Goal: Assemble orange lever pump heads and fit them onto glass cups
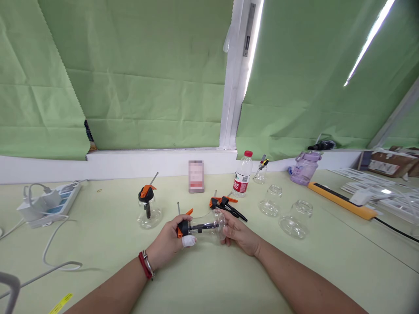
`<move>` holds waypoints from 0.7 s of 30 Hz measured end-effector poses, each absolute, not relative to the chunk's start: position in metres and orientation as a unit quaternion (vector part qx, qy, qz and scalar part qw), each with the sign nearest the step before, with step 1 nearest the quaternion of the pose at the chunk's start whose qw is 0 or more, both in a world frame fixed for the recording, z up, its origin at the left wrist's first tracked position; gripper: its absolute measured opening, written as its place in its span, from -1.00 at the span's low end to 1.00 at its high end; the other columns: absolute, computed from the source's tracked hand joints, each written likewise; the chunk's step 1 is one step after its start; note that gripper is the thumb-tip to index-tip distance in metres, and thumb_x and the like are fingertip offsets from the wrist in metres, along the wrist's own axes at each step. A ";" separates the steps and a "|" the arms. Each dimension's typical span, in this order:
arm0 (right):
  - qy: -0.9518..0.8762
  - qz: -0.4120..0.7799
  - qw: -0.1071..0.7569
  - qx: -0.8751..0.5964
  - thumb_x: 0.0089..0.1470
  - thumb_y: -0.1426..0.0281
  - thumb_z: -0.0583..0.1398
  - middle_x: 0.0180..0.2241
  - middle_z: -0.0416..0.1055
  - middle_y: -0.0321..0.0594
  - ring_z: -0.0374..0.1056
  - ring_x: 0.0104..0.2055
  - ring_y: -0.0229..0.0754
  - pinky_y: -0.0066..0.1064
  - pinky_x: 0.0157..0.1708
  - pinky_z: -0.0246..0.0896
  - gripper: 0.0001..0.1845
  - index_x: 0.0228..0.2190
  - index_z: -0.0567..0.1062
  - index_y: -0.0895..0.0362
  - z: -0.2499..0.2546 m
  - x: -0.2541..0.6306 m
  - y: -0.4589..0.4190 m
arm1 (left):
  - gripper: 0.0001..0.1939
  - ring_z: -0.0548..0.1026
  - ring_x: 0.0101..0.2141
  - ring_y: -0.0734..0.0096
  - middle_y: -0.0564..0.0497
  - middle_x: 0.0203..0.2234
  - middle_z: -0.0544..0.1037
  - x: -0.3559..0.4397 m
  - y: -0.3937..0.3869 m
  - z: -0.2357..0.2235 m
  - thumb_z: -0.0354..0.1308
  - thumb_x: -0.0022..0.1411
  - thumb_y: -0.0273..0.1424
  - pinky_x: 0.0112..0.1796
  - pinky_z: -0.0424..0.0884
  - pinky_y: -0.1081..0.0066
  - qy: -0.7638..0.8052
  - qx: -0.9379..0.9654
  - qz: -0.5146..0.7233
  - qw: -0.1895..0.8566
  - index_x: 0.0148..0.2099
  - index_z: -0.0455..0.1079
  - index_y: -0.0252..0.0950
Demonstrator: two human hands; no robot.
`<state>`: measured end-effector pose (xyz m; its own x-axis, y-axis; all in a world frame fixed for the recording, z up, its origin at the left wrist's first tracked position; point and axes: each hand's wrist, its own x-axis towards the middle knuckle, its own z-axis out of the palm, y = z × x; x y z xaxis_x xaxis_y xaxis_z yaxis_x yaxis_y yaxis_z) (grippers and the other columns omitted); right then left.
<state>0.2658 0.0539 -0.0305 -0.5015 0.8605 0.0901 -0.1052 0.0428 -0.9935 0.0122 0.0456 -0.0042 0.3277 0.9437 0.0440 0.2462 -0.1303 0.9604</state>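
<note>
A clear glass bottle [209,227] lies sideways between my hands above the table, its black top with an orange lever at the left end. A dark tube runs inside the glass. My left hand [173,239], with white tape on the thumb, is wrapped round the black top. My right hand [238,232] grips the wide glass base from the right. Just beyond lie loose black-and-orange tops [229,205] with black tubes. To the left stands another glass bottle [150,216] fitted with the same kind of top.
Glass bottles without tops [296,220] stand at the right. Behind are a phone [196,176], a red-capped water bottle [242,174], a glass holding screwdrivers [261,173] and a purple jug [305,169]. A power strip [67,198] with cables lies left; an orange strip [342,200] lies right.
</note>
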 end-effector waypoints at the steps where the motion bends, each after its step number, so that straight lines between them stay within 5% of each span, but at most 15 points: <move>1: -0.610 0.615 0.391 -0.309 0.00 0.05 0.21 -0.18 0.34 -0.14 0.32 -0.44 -0.30 -0.50 -0.55 0.12 -0.25 0.14 0.13 0.03 -0.031 0.265 0.054 | -0.46 0.30 -0.40 0.42 0.07 -0.38 0.34 0.012 0.045 -0.004 0.33 -0.09 -0.28 -0.35 0.30 0.43 0.451 0.659 0.362 0.482 -0.03 0.31 -0.27; 13: -0.618 0.612 0.390 -0.301 0.06 0.00 0.13 -0.35 0.36 -0.19 0.31 -0.47 -0.29 -0.51 -0.56 0.12 -0.29 0.13 0.16 0.10 -0.035 0.266 0.056 | -0.48 0.27 -0.41 0.44 0.08 -0.40 0.29 0.013 0.045 -0.003 0.32 -0.08 -0.30 -0.38 0.29 0.44 0.450 0.660 0.360 0.482 -0.04 0.30 -0.27; 16: -0.620 0.609 0.400 -0.292 0.07 0.05 0.14 -0.15 0.33 -0.09 0.36 -0.39 -0.25 -0.48 -0.52 0.15 -0.27 0.19 0.06 0.03 -0.034 0.266 0.054 | -0.48 0.25 -0.43 0.46 0.11 -0.42 0.26 0.013 0.046 -0.003 0.32 -0.07 -0.30 -0.39 0.28 0.46 0.445 0.654 0.368 0.489 -0.04 0.29 -0.27; 21: -0.628 0.608 0.396 -0.282 0.00 0.18 0.26 0.20 -0.06 -0.11 0.38 -0.26 -0.21 -0.47 -0.48 0.17 -0.14 0.21 -0.08 -0.22 -0.030 0.267 0.050 | -0.48 0.23 -0.46 0.49 0.12 -0.43 0.24 0.012 0.045 -0.005 0.32 -0.06 -0.31 -0.41 0.27 0.46 0.447 0.642 0.370 0.502 -0.04 0.27 -0.29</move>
